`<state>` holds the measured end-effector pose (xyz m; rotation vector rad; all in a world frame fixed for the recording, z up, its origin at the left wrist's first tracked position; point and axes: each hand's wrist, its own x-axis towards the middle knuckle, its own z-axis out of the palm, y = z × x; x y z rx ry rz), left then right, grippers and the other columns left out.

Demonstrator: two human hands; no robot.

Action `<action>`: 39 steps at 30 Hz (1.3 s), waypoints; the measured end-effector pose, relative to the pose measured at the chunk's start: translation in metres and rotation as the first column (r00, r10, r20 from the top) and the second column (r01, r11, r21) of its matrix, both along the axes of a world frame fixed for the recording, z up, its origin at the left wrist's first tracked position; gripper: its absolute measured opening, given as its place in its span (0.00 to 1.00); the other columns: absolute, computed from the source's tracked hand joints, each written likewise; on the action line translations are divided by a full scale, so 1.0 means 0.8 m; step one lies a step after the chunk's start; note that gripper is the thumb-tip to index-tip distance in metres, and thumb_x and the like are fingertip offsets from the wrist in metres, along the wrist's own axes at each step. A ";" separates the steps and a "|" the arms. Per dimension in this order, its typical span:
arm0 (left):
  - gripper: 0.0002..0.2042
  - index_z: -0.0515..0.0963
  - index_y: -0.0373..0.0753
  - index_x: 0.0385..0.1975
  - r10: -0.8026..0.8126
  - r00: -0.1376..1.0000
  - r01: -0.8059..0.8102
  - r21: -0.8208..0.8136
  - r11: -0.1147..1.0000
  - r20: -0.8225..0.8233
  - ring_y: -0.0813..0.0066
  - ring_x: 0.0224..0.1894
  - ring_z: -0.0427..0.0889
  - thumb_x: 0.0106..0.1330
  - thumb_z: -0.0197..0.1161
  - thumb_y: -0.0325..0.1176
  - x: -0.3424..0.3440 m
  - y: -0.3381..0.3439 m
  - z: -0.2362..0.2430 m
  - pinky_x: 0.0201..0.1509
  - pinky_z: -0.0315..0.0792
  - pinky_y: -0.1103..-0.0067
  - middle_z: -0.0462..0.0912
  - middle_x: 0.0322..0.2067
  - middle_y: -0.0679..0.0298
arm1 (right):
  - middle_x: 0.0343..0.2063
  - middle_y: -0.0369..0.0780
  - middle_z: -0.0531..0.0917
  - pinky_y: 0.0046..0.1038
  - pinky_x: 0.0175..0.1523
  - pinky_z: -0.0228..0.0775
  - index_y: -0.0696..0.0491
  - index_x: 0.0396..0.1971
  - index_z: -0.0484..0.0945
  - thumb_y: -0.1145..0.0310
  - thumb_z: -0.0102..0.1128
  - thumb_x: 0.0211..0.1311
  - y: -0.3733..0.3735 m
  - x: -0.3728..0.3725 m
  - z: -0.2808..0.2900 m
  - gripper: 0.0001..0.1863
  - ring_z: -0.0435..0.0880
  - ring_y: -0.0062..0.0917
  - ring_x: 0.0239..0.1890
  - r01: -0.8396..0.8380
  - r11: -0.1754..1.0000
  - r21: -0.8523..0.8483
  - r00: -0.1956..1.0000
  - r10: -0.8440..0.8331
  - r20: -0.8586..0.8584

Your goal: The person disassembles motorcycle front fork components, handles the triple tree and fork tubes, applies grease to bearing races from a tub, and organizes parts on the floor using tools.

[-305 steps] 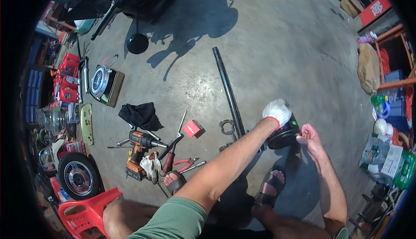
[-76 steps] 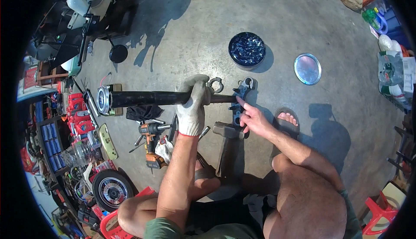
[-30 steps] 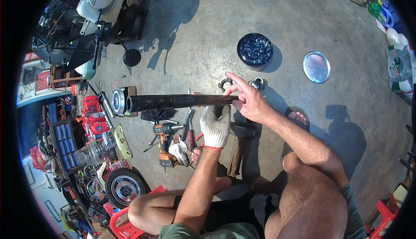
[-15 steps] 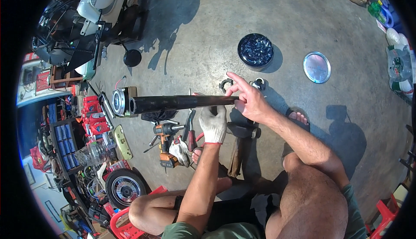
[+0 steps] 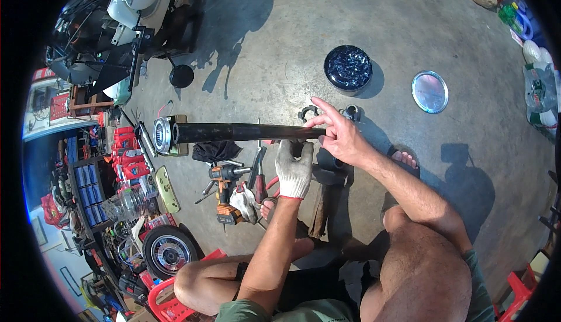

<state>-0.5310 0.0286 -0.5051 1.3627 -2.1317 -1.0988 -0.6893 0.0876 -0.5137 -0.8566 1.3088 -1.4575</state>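
A long black metal tube (image 5: 234, 131) lies crosswise in front of me, off the floor, its hollow end to the left. My left hand (image 5: 293, 170), in a white knitted work glove with a red cuff, grips it from the near side, right of its middle; the fingers beneath are hidden. Bare, my right hand (image 5: 345, 138) holds the tube's right end between thumb and fingers, the index finger stretched out beyond it. Past my right hand, a black ring-shaped clamp (image 5: 308, 113) and a small dark cylindrical part (image 5: 352, 112) lie on the floor.
An open tin of dark glossy paste (image 5: 347, 68) and a round silver lid (image 5: 430, 91) lie farther off. Nearer are an orange-black cordless drill (image 5: 225, 190), a loose glove (image 5: 243, 200) and a wooden handle (image 5: 319, 211). A motorcycle (image 5: 131, 7) stands far left, a wheel (image 5: 169, 251) near left.
The tube's left end has swung slightly away from me, so it lies more level. My left hand has shifted a little to the right along it; the right hand keeps its hold.
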 end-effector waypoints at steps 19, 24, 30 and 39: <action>0.08 0.79 0.34 0.41 0.033 0.999 -0.024 -0.199 0.980 0.042 0.61 0.34 0.84 0.63 0.61 0.27 -0.013 -0.005 -0.007 0.40 0.75 0.70 0.85 0.32 0.53 | 0.46 0.39 0.83 0.19 0.30 0.69 0.54 0.72 0.53 0.89 0.52 0.50 -0.001 0.004 0.002 0.45 0.70 0.13 0.21 -0.008 1.000 0.004 1.000 0.008 -0.027; 0.09 0.78 0.35 0.41 0.047 0.999 -0.046 -0.237 0.970 -0.003 0.57 0.33 0.84 0.62 0.61 0.26 -0.006 -0.014 -0.019 0.39 0.75 0.69 0.84 0.31 0.51 | 0.49 0.39 0.82 0.15 0.29 0.65 0.51 0.74 0.50 0.90 0.51 0.51 -0.006 0.010 0.000 0.47 0.66 0.08 0.19 -0.021 1.000 -0.014 0.998 0.021 -0.053; 0.05 0.80 0.36 0.32 -0.035 0.990 0.087 -0.390 0.917 0.140 0.55 0.31 0.82 0.58 0.64 0.27 -0.002 -0.047 0.001 0.38 0.74 0.70 0.82 0.27 0.54 | 0.48 0.39 0.83 0.15 0.29 0.65 0.51 0.74 0.50 0.91 0.51 0.50 -0.002 0.008 -0.007 0.48 0.66 0.08 0.19 -0.011 1.000 -0.027 0.995 0.008 -0.096; 0.09 0.81 0.36 0.39 0.006 0.964 0.098 -0.375 0.922 0.266 0.61 0.33 0.81 0.68 0.59 0.33 0.059 -0.082 -0.034 0.42 0.72 0.71 0.84 0.31 0.55 | 0.46 0.39 0.83 0.20 0.32 0.69 0.53 0.72 0.51 0.87 0.52 0.51 -0.004 0.011 0.000 0.45 0.69 0.14 0.21 -0.022 1.000 -0.017 0.998 0.021 -0.060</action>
